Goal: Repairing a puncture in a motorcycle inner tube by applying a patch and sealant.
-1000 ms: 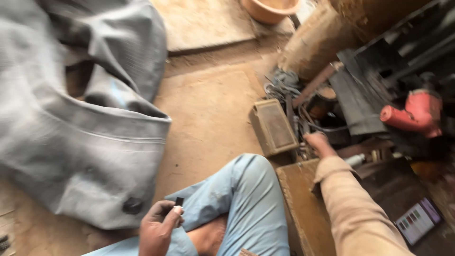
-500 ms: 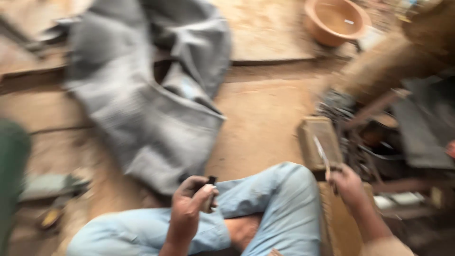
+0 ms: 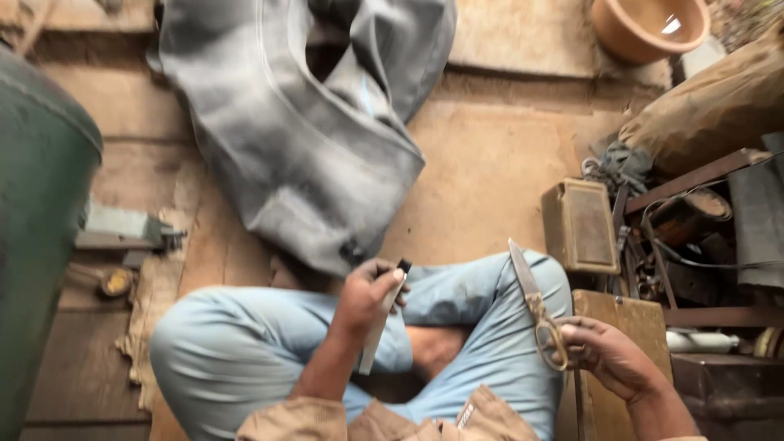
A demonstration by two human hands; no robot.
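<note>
I sit cross-legged on a dusty floor in light blue trousers. My left hand (image 3: 369,292) grips a thin grey strip (image 3: 377,325) with a black end, held over my lap. My right hand (image 3: 603,353) holds a pair of scissors (image 3: 532,299) by the brass-coloured handles, with the shut blades pointing up and away. A large, limp grey rubber inner tube (image 3: 310,139) lies on the floor just beyond my knees, with its valve near my left hand.
A green drum (image 3: 37,245) stands at the left. A wooden box (image 3: 622,359) sits under my right hand, a tan metal box (image 3: 580,227) beyond it. Cluttered tools, wires and metal bars fill the right side. An orange bowl (image 3: 649,28) is at the back.
My right hand drew back from the clutter at the right, bringing the scissors over my knee. My view swung left, bringing the green drum into sight. My left hand kept hold of the strip.
</note>
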